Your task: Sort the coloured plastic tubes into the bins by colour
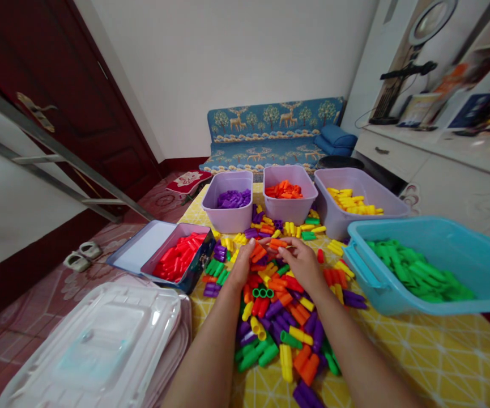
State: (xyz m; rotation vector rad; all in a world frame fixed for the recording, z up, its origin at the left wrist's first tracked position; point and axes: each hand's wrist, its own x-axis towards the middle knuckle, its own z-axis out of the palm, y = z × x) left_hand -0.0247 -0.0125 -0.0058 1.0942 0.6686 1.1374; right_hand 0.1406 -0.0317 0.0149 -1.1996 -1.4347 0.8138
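My left hand (243,264) has its fingers closed on an orange tube-shaped plastic piece (258,251). Close beside it, my right hand (302,262) pinches another orange tube-shaped plastic piece (277,243) between thumb and fingers. Both hands hover over a mixed heap of purple pieces (275,309), green pieces (256,354), yellow pieces (286,362), orange pieces (306,365) and red pieces (260,306). Many look like ribbed tubes joined side by side. Beyond my fingers, a lilac bin (290,212) contains orange pieces (285,190).
Around the heap stand a lilac bin (229,220) of purple pieces, a lilac bin (391,204) of yellow ones, a blue tub (387,294) of green ones and a lidded box (200,266) of red ones. White lids (143,362) lie front left on the yellow tablecloth (440,362).
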